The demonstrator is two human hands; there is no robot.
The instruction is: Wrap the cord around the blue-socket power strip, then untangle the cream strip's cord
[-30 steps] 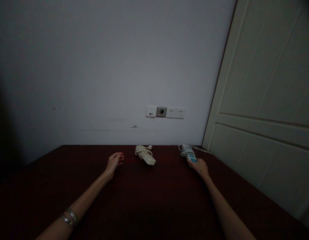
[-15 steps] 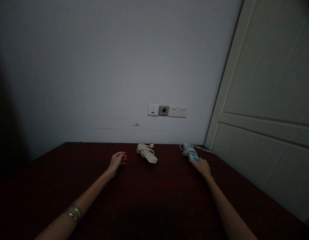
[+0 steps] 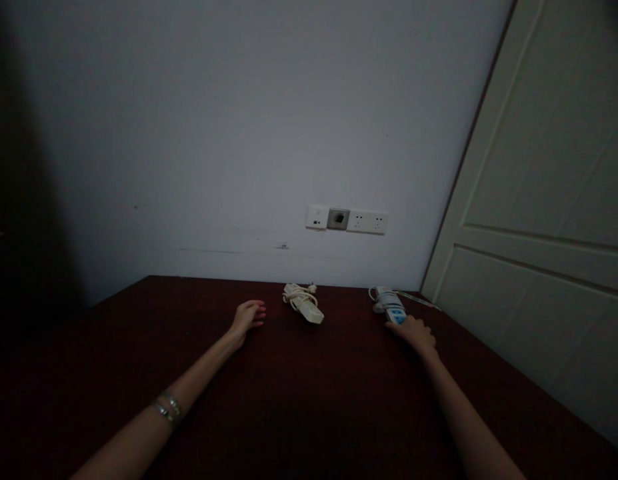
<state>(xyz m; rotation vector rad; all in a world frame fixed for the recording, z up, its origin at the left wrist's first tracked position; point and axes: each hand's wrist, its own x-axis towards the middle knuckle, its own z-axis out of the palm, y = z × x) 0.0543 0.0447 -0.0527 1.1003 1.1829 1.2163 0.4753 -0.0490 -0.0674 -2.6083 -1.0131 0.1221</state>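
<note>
My right hand (image 3: 415, 333) grips the near end of a white and blue power strip (image 3: 391, 305), whose cord is wound around its far part. The strip lies on the dark red tabletop near the wall; my palm and fingers cover its near end. My left hand (image 3: 247, 316) rests on its side to the left, fingers loosely curled and apart, holding nothing. Between the hands, closer to the left one, lies a cream power strip (image 3: 311, 312) with its cord wrapped around it and its plug at the far side. My left hand does not touch it.
A dark red tabletop (image 3: 309, 387) runs back to a pale wall (image 3: 249, 133). Wall sockets and switch plates (image 3: 366, 222) sit above its rear edge. A white panelled door (image 3: 549, 287) borders the right side, with a thin strap-like strip (image 3: 419, 299) lying near it.
The camera view has turned slightly left, so everything appears further right. My hands and both power strips keep nearly the same places on the table.
</note>
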